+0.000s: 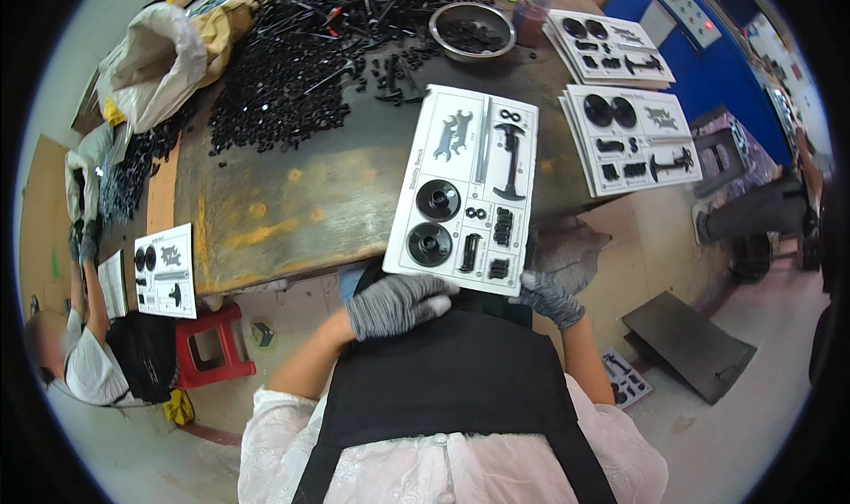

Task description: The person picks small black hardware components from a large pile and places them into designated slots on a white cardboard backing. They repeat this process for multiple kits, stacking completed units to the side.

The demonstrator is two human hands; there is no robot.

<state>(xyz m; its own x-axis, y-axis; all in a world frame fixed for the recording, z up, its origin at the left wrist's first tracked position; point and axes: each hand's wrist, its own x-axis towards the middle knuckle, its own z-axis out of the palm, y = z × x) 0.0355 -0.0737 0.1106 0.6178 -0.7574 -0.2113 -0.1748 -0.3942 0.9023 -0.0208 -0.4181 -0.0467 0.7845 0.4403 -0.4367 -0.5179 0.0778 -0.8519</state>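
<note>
A white hardware card [478, 163] lies flat at the table's near edge, tilted slightly to the right. It carries two wrenches, a thin metal rod, a black double-ended bar, two round black discs and small black fasteners. My left hand [400, 306], in a grey knit glove, rests at the card's lower left edge with its fingers stretched out and thumb apart. At the lower right corner, my gloved right hand [553, 300] grips the card's edge with its fingertips; part of its grip is hidden.
Loose black hardware [283, 96] is heaped across the far table beside a metal bowl [472, 33] of parts. Two stacks of similar cards [633, 136] stand at the right. An open sack [155, 65] sits far left. Another person [97, 353] works beside a red stool [212, 349].
</note>
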